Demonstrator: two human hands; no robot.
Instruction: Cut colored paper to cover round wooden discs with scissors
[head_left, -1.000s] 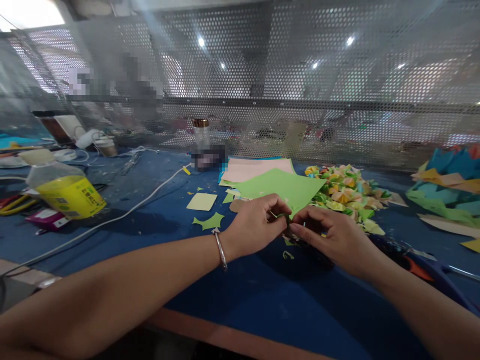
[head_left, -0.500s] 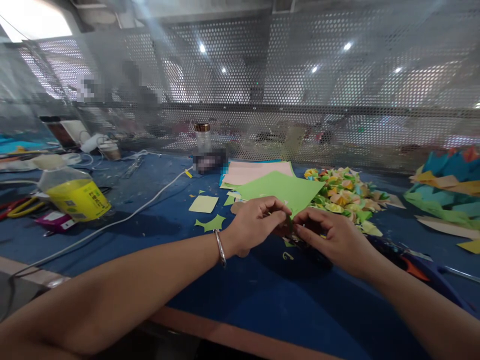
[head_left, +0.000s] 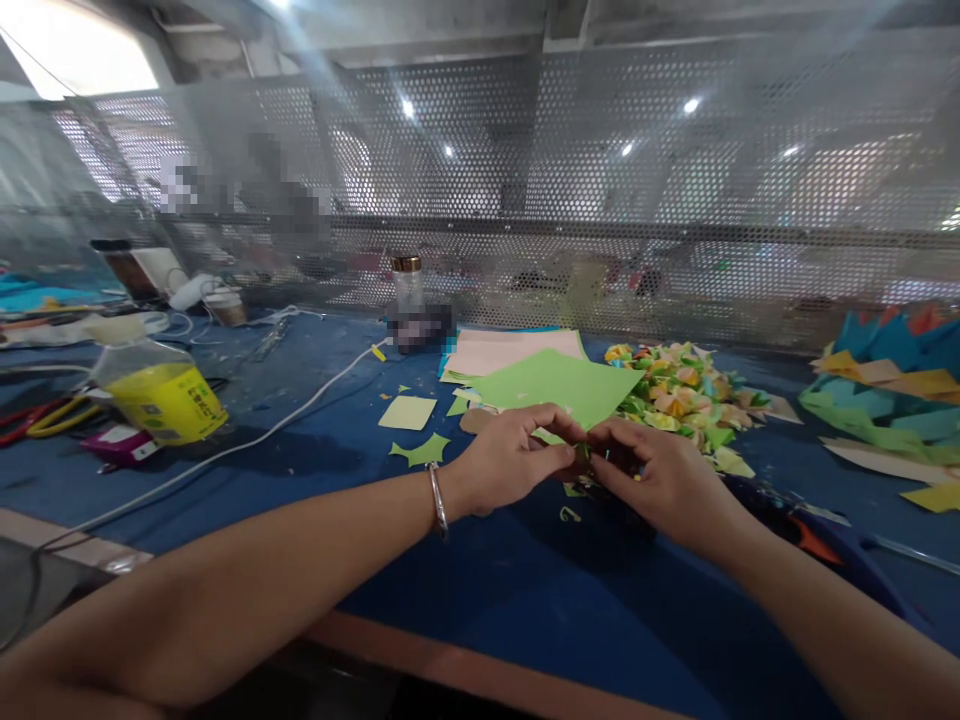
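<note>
My left hand (head_left: 517,455) and my right hand (head_left: 652,470) meet above the blue table, fingertips nearly touching. Both are closed in a pinch on a small green paper piece (head_left: 583,453), mostly hidden by the fingers. Just behind them lies a large green paper sheet (head_left: 562,385) on a stack with a pink paper sheet (head_left: 517,352). A heap of small folded paper flowers (head_left: 682,395) is to the right of the sheets. Left of my left hand are a yellow paper square (head_left: 406,411) and a green paper offcut (head_left: 421,450).
On the left stand a bottle with a yellow label (head_left: 169,395), scissors (head_left: 67,415) and a purple box (head_left: 124,445). A white cable (head_left: 300,400) crosses the table. Layered cut paper (head_left: 877,400) is at the right, and a dark blue and orange tool (head_left: 817,545) lies by my right forearm.
The view has tilted up slightly. Both hands stay together, with small finger shifts; a bit more of the green paper piece shows between the fingertips.
</note>
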